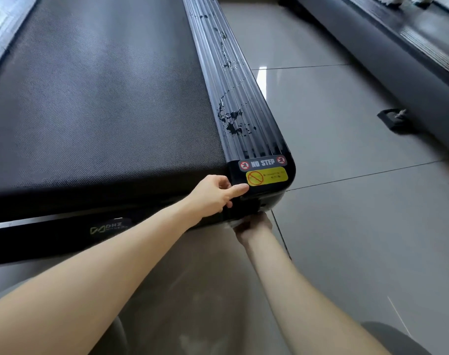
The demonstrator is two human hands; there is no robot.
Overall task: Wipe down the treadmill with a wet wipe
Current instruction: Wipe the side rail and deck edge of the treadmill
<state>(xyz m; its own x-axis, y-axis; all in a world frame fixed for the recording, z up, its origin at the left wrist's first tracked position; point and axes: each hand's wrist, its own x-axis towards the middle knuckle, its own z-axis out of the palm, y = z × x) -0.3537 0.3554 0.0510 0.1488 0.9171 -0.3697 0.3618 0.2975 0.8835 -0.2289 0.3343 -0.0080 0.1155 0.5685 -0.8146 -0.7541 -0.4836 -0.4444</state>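
Head view: "NO STEP" sticker [262, 163], "DHZ" logo [110, 228]

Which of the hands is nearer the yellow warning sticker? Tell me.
Left. The left hand grips the treadmill's rear corner, its thumb tip just beside the yellow warning sticker. The right hand is lower, under the corner's bottom edge, farther from it.

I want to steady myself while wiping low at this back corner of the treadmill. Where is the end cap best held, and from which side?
Probably the end cap's rounded rear edge, from behind: the left hand already rests there, thumb beside the yellow sticker. The ribbed rail ahead looks scuffed.
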